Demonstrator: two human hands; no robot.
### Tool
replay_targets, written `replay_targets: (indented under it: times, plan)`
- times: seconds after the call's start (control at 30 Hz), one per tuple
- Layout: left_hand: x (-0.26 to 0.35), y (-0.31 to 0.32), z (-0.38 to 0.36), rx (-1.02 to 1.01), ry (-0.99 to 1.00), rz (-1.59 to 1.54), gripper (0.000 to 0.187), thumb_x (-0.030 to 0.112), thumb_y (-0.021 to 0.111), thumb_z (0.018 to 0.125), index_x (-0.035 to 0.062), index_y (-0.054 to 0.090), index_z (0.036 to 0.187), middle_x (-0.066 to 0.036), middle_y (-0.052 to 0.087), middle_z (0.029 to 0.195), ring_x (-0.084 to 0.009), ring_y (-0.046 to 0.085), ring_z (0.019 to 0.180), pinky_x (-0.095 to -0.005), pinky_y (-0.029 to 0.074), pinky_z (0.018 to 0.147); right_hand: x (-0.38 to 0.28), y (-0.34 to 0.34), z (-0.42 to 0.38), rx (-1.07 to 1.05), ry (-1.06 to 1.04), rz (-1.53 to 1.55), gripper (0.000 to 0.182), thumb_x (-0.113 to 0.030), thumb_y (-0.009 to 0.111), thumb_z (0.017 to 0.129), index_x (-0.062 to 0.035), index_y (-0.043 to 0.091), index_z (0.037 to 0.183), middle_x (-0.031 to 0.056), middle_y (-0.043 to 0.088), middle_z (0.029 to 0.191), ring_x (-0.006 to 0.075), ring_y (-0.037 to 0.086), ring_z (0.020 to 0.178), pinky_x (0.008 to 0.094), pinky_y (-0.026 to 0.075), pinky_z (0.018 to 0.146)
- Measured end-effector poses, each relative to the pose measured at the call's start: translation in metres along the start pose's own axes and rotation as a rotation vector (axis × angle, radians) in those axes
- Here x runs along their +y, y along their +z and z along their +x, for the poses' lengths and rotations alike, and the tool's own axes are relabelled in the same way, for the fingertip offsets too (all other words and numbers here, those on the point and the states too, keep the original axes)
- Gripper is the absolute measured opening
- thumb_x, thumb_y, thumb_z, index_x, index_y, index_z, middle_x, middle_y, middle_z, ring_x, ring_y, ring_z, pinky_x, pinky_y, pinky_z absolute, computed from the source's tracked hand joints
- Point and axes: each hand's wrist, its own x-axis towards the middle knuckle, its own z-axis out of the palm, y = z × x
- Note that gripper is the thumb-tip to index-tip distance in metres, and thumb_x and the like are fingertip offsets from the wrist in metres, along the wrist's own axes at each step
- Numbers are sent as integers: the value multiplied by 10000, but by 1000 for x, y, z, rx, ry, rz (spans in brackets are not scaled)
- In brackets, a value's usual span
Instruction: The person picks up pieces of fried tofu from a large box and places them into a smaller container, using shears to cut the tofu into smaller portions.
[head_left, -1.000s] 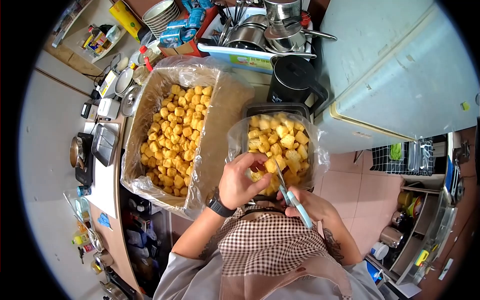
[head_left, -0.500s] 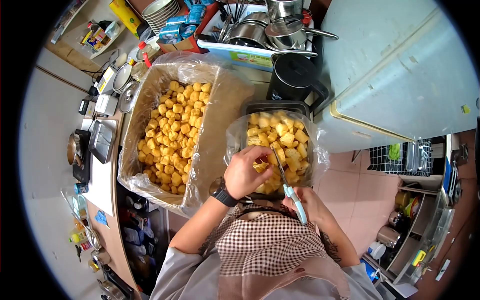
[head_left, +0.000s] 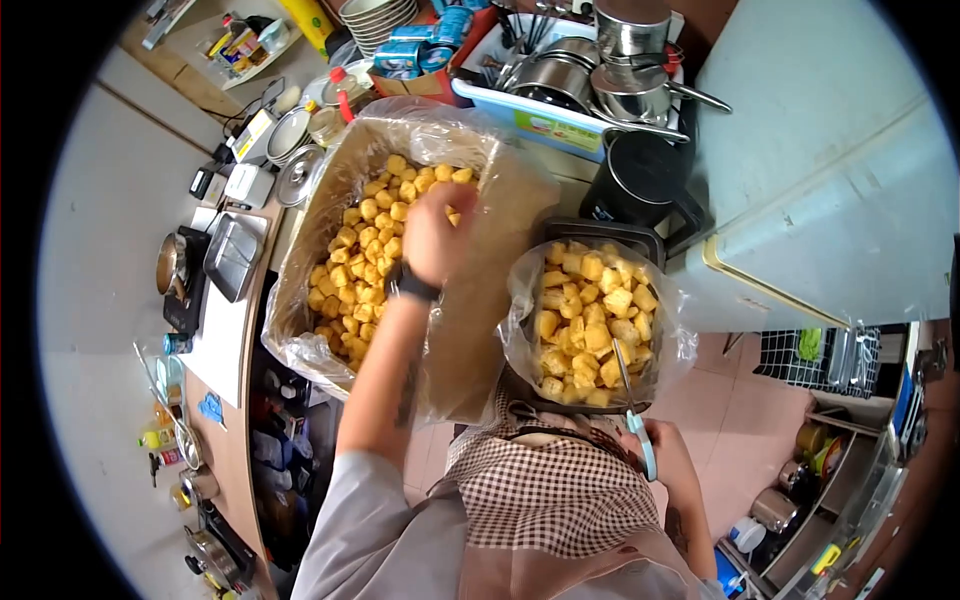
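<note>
My left hand [head_left: 438, 240], with a dark watch on its wrist, reaches into the large plastic-lined cardboard box [head_left: 520, 215]. It is over the upper right part of the golden fried tofu puffs [head_left: 375, 235] there. Its fingers are blurred and turned away, with a puff showing right beside them. Low on the right, my right hand [head_left: 662, 455] grips the light blue handles of a pair of scissors [head_left: 646, 445]. The blades point up over the near edge of a plastic-lined black tub [head_left: 610, 235]. Cut and whole puffs [head_left: 590, 320] fill that tub.
A black lidded jug [head_left: 640, 180] stands behind the tub, beside a pale fridge [head_left: 810, 170]. Farther back is a blue-white basin [head_left: 535, 110] of pots and utensils. Left of the box, a counter [head_left: 210, 350] holds a metal tray [head_left: 233, 257] and a pan.
My left hand has left the tub and moved up and left into the cardboard box. My right hand with the scissors has drawn slightly back from the tub. The view has shifted.
</note>
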Motion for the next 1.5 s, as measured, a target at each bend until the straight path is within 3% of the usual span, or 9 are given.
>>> replay_targets:
  times: [0.2, 0.47, 0.57, 0.7, 0.77, 0.93, 1.07, 1.3, 1.5]
  plan:
    - [-149, 51, 13, -431, -245, 180, 307, 148, 711, 848, 101, 736, 1151, -187, 740, 1079, -339, 715, 981, -419, 564, 883, -16, 1, 6, -92, 36, 4, 430, -371, 764, 901, 28, 652, 783, 54, 586, 601, 134, 543, 541, 320, 451, 542]
    - [-180, 72, 5, -238, -464, 58, 259, 158, 716, 856, 57, 758, 1091, -150, 761, 1001, -276, 724, 926, -361, 565, 848, -35, 0, 6, -50, 144, 202, 329, -279, 745, 933, -1, 632, 799, 33, 597, 582, 110, 589, 485, 272, 457, 459]
    - [-150, 42, 8, 28, -501, -347, 243, 37, 714, 872, -33, 730, 1104, -65, 739, 944, -126, 673, 855, -260, 537, 769, -32, -6, 1, -71, 125, 163, 311, -267, 762, 914, -4, 629, 813, 42, 618, 628, 120, 604, 529, 280, 468, 495]
    - [-34, -8, -15, 93, -465, -661, 203, -34, 691, 889, -27, 691, 1092, -48, 720, 943, -103, 678, 865, -240, 544, 792, -12, -2, 12, -27, -171, 102, 300, -266, 800, 863, -19, 631, 864, 61, 654, 731, 154, 634, 664, 312, 495, 614]
    - [19, -20, -35, 6, -436, -611, 174, -44, 684, 873, -12, 687, 1044, -28, 703, 929, -65, 638, 826, -222, 528, 745, -35, -4, 13, -82, -146, 26, 317, -282, 812, 845, -31, 632, 918, 68, 664, 780, 176, 637, 720, 330, 499, 672]
    - [110, -24, -74, -92, -42, -119, 175, 3, 746, 734, 42, 723, 903, -96, 670, 954, -234, 659, 795, -316, 555, 727, -61, 1, 22, -175, -158, 0, 478, -426, 828, 801, -49, 582, 961, 134, 674, 937, 273, 650, 849, 384, 502, 771]
    - [132, -12, -94, -112, 72, -124, 247, -53, 742, 719, 56, 719, 940, -96, 666, 949, -270, 690, 855, -346, 574, 721, -65, -2, 25, -239, -141, -199, 584, -559, 791, 795, -60, 497, 871, 145, 638, 873, 308, 640, 836, 417, 484, 762]
    - [143, 2, -110, -195, 266, -152, 275, -72, 743, 708, 70, 716, 941, -86, 658, 942, -267, 678, 815, -352, 571, 692, -65, -4, 26, -315, -159, -113, 699, -567, 755, 825, 5, 613, 1200, 185, 706, 1049, 332, 687, 975, 394, 518, 855]
    - [137, 11, -113, -250, 312, -164, 292, -51, 743, 694, 72, 731, 958, -67, 647, 953, -260, 660, 823, -354, 565, 674, -55, 2, 29, -223, -226, -101, 587, -517, 752, 853, 11, 629, 1079, 182, 701, 920, 315, 684, 849, 390, 517, 764]
